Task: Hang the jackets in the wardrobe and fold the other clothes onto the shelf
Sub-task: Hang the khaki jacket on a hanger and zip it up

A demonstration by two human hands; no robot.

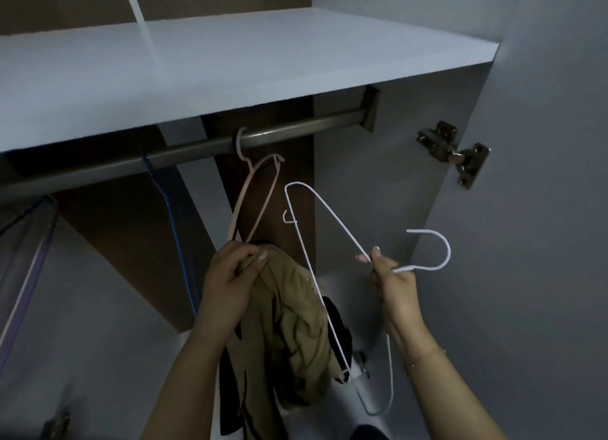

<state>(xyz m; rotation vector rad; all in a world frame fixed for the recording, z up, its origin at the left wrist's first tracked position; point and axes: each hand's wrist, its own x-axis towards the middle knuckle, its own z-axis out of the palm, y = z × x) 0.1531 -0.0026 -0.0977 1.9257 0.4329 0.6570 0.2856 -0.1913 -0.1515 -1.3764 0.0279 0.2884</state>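
My left hand [230, 285] grips a bunched tan and black jacket [296, 334] that hangs down below it, inside the open wardrobe. My right hand [391, 285] pinches a white wire hanger [316, 275] near the base of its hook; the hanger is tilted, its hook pointing right and its body slanting down past the jacket. A pink hanger [253, 196] hangs from the metal rail [197, 148] just above my left hand. The white shelf [197, 68] lies over the rail.
A blue hanger [171, 216] and a purple hanger [26, 275] hang on the rail further left. The open wardrobe door [543, 209] with its metal hinge [454, 150] stands at the right. A brown back panel shows behind the rail.
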